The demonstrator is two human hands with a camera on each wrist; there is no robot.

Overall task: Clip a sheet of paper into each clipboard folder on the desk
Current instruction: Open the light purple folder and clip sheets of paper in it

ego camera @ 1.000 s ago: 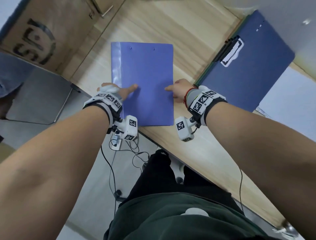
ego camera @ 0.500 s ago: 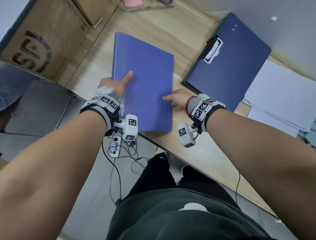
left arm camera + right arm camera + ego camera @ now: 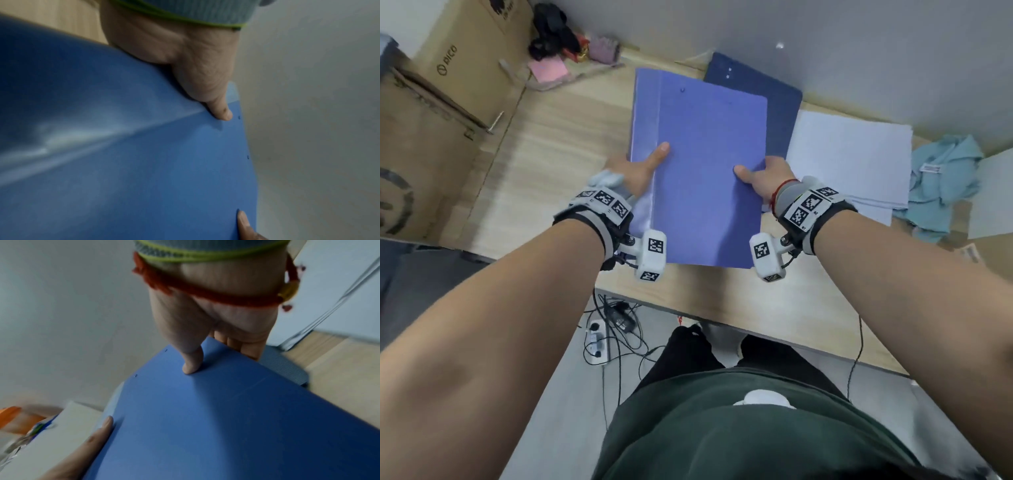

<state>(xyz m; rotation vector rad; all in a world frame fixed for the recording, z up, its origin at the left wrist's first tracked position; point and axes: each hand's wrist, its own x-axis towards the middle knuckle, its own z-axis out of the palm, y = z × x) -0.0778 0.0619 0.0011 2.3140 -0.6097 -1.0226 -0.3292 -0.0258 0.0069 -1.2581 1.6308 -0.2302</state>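
Note:
A closed light-blue clipboard folder [image 3: 705, 178] is held above the wooden desk [image 3: 558, 147], partly covering a dark-blue clipboard folder [image 3: 780, 113] that lies at the back. My left hand [image 3: 643, 168] grips its left edge, thumb on the cover [image 3: 144, 170] and fingers underneath. My right hand [image 3: 763, 178] grips the right edge the same way, thumb on top [image 3: 205, 418]. A stack of white paper [image 3: 852, 157] lies to the right of the dark folder.
Cardboard boxes [image 3: 431, 120] stand at the left end of the desk. A light-blue cloth [image 3: 941, 178] lies at the right. Pink notes [image 3: 549, 70] and dark clutter sit at the back left by the grey wall. Cables and a power strip [image 3: 597, 342] lie on the floor.
Both hands have gone from pressing fingertips on the flat folder to gripping its side edges. The folder has moved right and back, over the dark folder whose clip is now hidden.

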